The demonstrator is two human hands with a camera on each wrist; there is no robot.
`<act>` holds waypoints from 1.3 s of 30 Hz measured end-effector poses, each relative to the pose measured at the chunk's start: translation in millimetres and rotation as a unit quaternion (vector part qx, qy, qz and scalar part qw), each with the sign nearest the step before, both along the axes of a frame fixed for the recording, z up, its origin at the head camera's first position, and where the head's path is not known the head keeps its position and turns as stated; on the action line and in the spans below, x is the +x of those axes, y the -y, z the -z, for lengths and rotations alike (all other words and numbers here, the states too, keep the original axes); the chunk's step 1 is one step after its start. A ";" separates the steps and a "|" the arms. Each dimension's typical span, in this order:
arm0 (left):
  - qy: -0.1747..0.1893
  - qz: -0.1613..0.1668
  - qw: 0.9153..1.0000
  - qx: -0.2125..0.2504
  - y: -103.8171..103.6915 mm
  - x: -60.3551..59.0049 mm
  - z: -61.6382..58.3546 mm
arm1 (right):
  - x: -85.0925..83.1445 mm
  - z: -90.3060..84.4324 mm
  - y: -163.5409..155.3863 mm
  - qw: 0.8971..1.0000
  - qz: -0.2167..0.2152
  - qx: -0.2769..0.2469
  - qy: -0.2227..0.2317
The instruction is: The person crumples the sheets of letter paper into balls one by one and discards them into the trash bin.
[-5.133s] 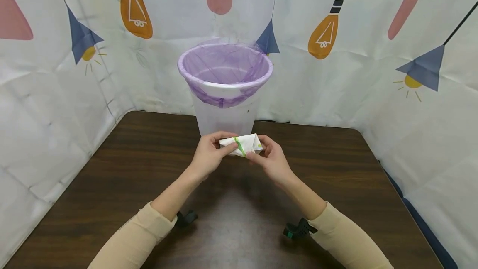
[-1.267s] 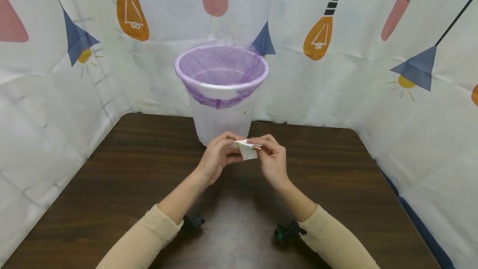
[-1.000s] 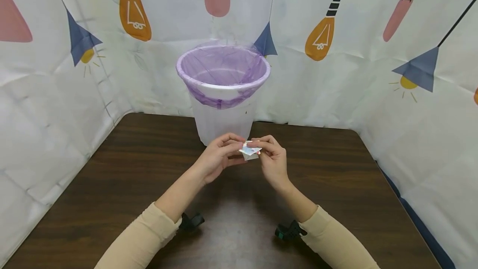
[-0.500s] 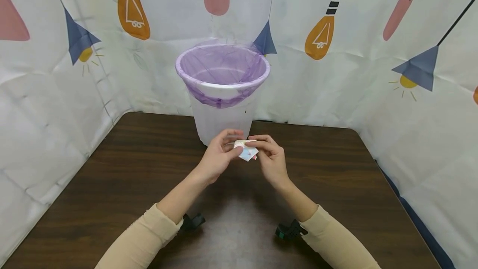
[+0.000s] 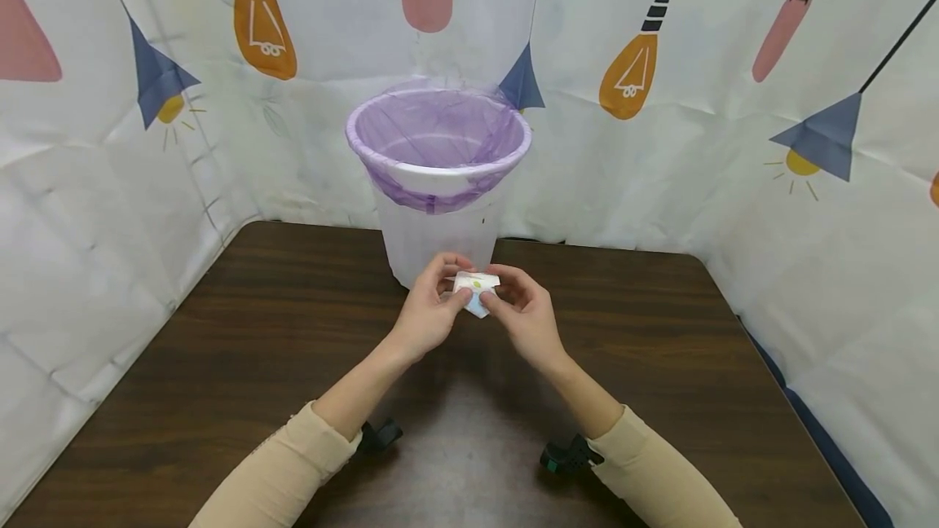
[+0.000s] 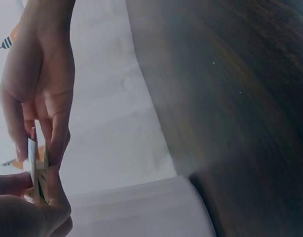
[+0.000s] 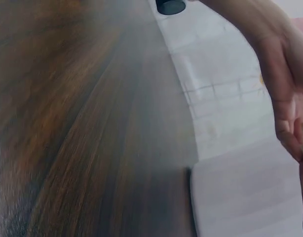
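A small folded white packet (image 5: 477, 279) with light blue and yellow-green print is held up between both hands in the head view, in front of the bin. My left hand (image 5: 425, 312) pinches its left side, thumb on the near face. From the right, my right hand (image 5: 530, 320) grips the opposite side, its thumb on the front too. Seen edge-on in the left wrist view, the packet (image 6: 34, 173) shows layered folds between the fingertips of both hands. Only a sliver of it shows at the right edge of the right wrist view.
A white bin (image 5: 433, 235) with a purple liner (image 5: 440, 116) stands at the back of the dark wooden table (image 5: 257, 365), just beyond the hands. A white printed curtain (image 5: 697, 178) surrounds the table. Black wrist cameras (image 5: 570, 455) sit under the forearms.
Earlier the packet was a longer white piece with a green stripe; it has since been folded smaller and turned. In the last half second my right thumb has come onto its front face.
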State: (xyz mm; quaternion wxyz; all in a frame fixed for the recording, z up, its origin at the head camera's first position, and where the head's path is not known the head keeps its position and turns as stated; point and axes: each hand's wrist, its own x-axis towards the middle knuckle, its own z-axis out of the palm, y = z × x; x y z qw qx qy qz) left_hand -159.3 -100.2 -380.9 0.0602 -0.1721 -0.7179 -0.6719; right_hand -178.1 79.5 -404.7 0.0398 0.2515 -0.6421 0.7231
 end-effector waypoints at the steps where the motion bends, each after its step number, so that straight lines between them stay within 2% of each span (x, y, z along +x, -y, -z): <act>1: 0.000 -0.003 1.000 -0.001 -0.3 0.0 1.0 | 0.1 -0.1 0.2 1.000 0.003 0.004 0.007; 9: -0.007 -0.020 1.000 -0.004 -3.2 -0.6 6.1 | -2.9 1.0 -0.6 0.999 0.007 0.014 0.044; 14: 0.020 -0.010 0.999 0.024 2.0 -2.9 3.8 | -3.8 1.6 -2.3 0.999 0.006 0.010 0.041; 19: 0.069 0.020 0.995 0.073 9.8 -8.7 3.8 | -3.8 1.4 -3.3 1.000 0.001 0.001 0.024; 23: 0.114 0.067 0.989 0.074 15.0 -11.0 4.8 | -4.7 3.3 -4.1 1.000 0.010 0.002 0.004; 25: 0.122 0.078 0.987 0.063 16.8 -11.5 5.4 | -4.8 4.9 -4.4 1.000 0.016 0.007 -0.004; 28: 0.107 0.069 0.991 0.034 17.3 -11.4 6.0 | -3.5 6.9 -4.4 1.000 0.014 0.004 -0.002; 32: 0.065 0.037 0.997 -0.010 13.9 -10.6 8.1 | -1.3 8.3 -3.8 1.000 0.013 -0.007 0.007; 39: 0.005 0.001 0.999 -0.043 7.7 -9.1 10.2 | -2.9 9.6 -1.6 1.000 0.024 -0.014 0.004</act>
